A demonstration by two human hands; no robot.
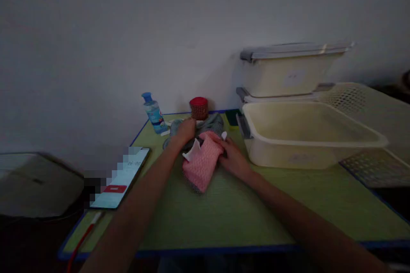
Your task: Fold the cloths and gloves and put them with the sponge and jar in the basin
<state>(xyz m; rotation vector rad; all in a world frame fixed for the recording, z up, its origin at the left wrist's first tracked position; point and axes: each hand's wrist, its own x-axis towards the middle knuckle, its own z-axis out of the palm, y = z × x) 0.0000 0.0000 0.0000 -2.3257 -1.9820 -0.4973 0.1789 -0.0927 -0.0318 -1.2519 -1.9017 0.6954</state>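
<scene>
A pink textured cloth piece [205,160] lies in the middle of the table, with a dark checked edge along its lower left. White tag-like bits [192,150] stick out at its upper left. Bunched grey checked fabric [213,123] lies behind and against it. My left hand [186,131] is closed on the grey fabric, its fingertips mostly hidden. At the pink piece's right edge, my right hand [233,158] pinches the cloth between thumb and fingers. What lies under the fabric is hidden.
A blue bottle [155,115] and a red round container [199,108] stand at the back, with a green sponge [233,118] to their right. A cream bin [307,153] and a lidded box [288,74] are at right. A phone [123,183] lies at left.
</scene>
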